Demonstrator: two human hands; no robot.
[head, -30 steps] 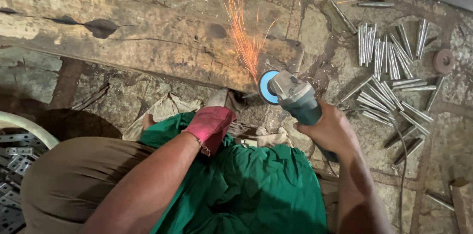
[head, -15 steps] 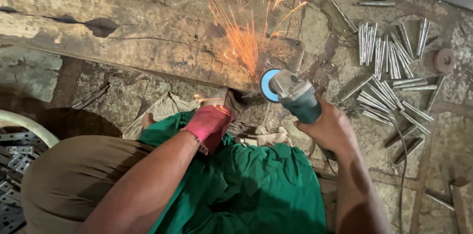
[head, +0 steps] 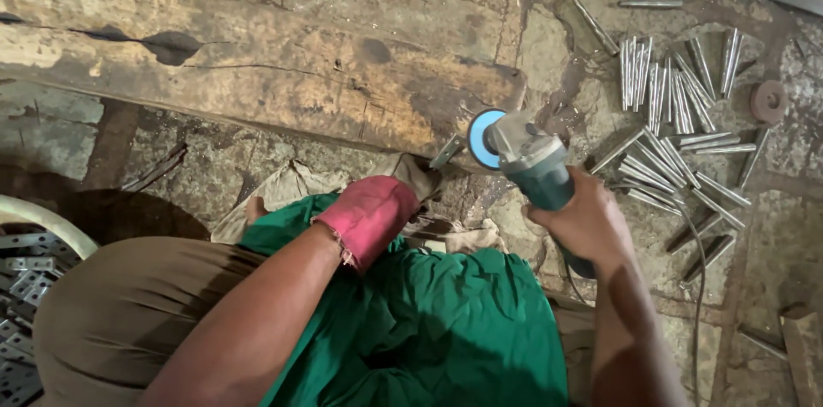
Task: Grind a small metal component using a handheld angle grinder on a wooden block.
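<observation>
Gripping the teal-bodied angle grinder [head: 536, 171] in my bare right hand [head: 583, 223], fingers closed around its barrel, I have its blue-faced disc [head: 480, 140] just ahead of my knuckles, close beside a small grey metal strip [head: 447, 152]. That strip lies against the near edge of the long, cracked, weathered wooden beam [head: 257, 73]. My left hand [head: 370, 217], wrapped in a pink cloth mitt, is pressing down just short of the strip; the wrapping hides the fingers, so I cannot tell whether they pinch the strip or only rest by it. No sparks show at the disc.

My worry is how near the mitt sits to the disc: if the strip shifts or the disc catches its edge, the grinder could kick toward that cloth or toward the green fabric [head: 429, 321] over my lap. The black power cord [head: 699, 287] trails behind my right wrist across the stone floor [head: 566, 38], near the scattered grey metal rods [head: 677, 116] beyond my right hand, and could snag there. A single-handed hold gives me little control over a kick.
</observation>
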